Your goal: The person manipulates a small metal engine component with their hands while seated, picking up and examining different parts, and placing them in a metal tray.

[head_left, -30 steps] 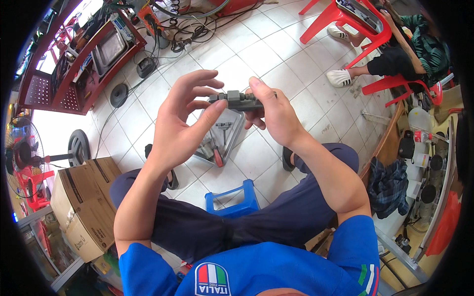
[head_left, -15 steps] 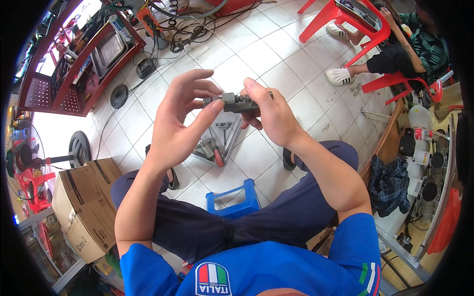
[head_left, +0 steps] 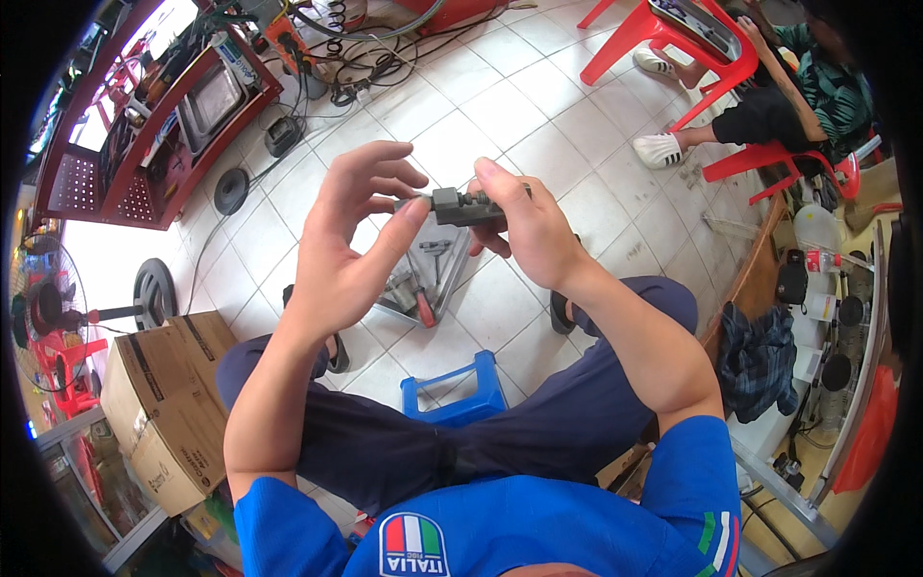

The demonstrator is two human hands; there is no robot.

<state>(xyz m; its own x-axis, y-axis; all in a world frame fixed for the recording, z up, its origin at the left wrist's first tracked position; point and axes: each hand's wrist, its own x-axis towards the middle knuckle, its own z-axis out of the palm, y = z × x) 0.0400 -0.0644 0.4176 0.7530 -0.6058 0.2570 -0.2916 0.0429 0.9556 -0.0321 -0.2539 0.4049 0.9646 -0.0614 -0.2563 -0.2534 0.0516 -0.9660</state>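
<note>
My right hand (head_left: 534, 216) grips a dark metal tool (head_left: 460, 212), a block with a threaded screw along it, with the thumb over its right part. My left hand (head_left: 351, 231) has its thumb tip at the tool's left end; its upper fingers are loosely curled and spread, and whatever touches behind is partly hidden. Beneath, on the tiled floor, a metal tray (head_left: 450, 288) holds a red-handled tool (head_left: 424, 308), a small T-shaped piece (head_left: 435, 252) and other metal parts.
A blue stool (head_left: 488, 389) is between my legs. A red tool cart (head_left: 135, 192), fan (head_left: 43, 308) and cardboard boxes (head_left: 159, 413) line the left. At upper right, another person (head_left: 808, 106) sits by red chairs (head_left: 601, 58). A cluttered shelf (head_left: 817, 317) stands right.
Both hands and the tool have shifted slightly downward, and the tool has tilted a little in my grip. The other person has barely moved.
</note>
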